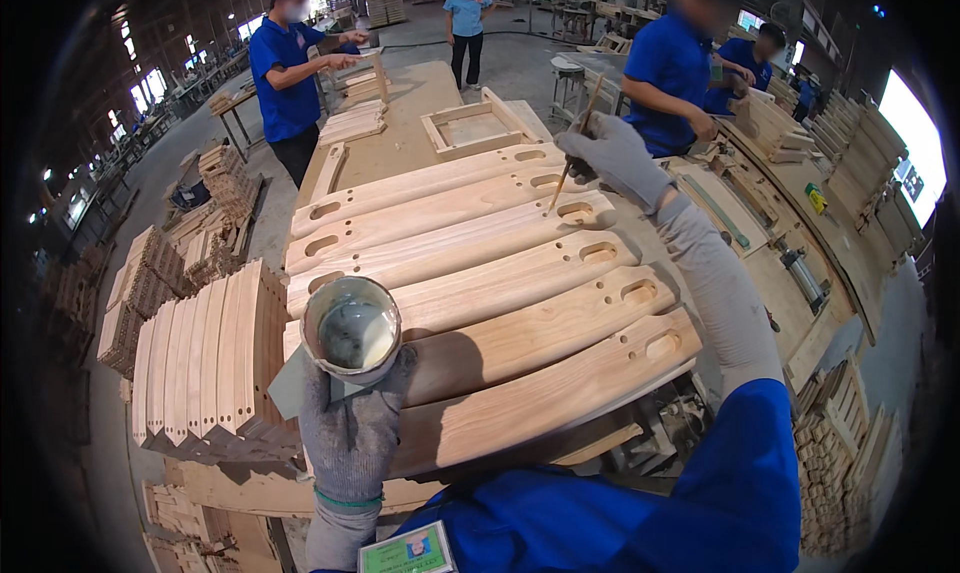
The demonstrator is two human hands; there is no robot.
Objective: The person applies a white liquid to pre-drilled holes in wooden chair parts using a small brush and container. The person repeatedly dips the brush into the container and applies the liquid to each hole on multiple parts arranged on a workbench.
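Gluing slots in curved wooden slats (500, 303).
Left hand (352, 428) grips glue cup (351, 330); right hand (615, 158) pinches brush stick (575, 143) at third slat's slot (577, 211); nearer slats apparently remain.

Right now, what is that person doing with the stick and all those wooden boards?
A person in grey gloves stands at a workbench covered with a row of curved wooden boards, each with slots cut in the ends. The left hand holds a small cup of pale liquid, maybe glue. The right hand holds a thin stick with its tip at a slot in one board. Other workers in blue shirts handle wood at nearby benches.
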